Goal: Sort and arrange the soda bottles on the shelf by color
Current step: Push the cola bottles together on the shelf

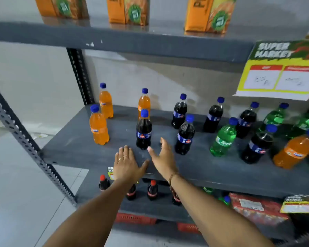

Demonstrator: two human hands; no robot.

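On the grey middle shelf (pixel 212 168) stand blue-capped soda bottles. Orange ones sit at the left (pixel 98 127), back left (pixel 106 102) and back centre (pixel 144 101), with another orange one (pixel 294 150) at the far right. Dark cola bottles (pixel 143 132) (pixel 185 136) stand in the middle, more behind and to the right. A green bottle (pixel 223 139) stands right of centre, other green ones behind it. My left hand (pixel 126 164) lies flat and open at the shelf's front edge. My right hand (pixel 163 157) is open, fingers spread, just in front of the nearest cola bottle, holding nothing.
Orange juice cartons (pixel 128 11) stand on the upper shelf. A yellow and green price sign (pixel 278 70) hangs at the right. The lower shelf holds red-capped cola bottles (pixel 152 190) and a red package (pixel 255 207). A perforated metal upright (pixel 25 139) frames the left side.
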